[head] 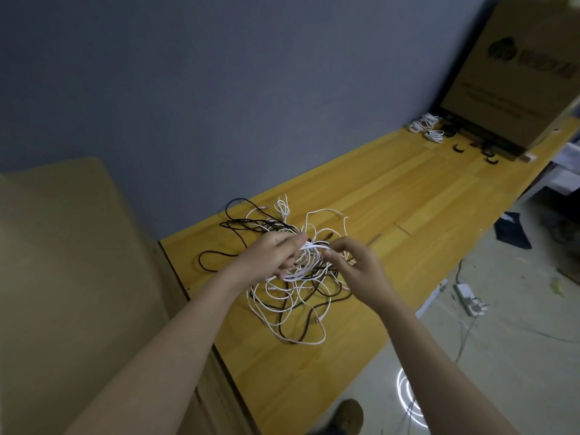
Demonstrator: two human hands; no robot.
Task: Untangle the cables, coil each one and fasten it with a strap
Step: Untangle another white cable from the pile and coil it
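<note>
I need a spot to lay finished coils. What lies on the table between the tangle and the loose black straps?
In the head view, bare table separates the tangle from the black straps.

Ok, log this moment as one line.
left hand: grips white coil | right hand: pinches its strand | cable tangle: loose on table | straps: far end, unused

two bare forearms, no sleeves in view; left hand (276, 252) and right hand (354, 265) ungloved; no rings or watch visible
</note>
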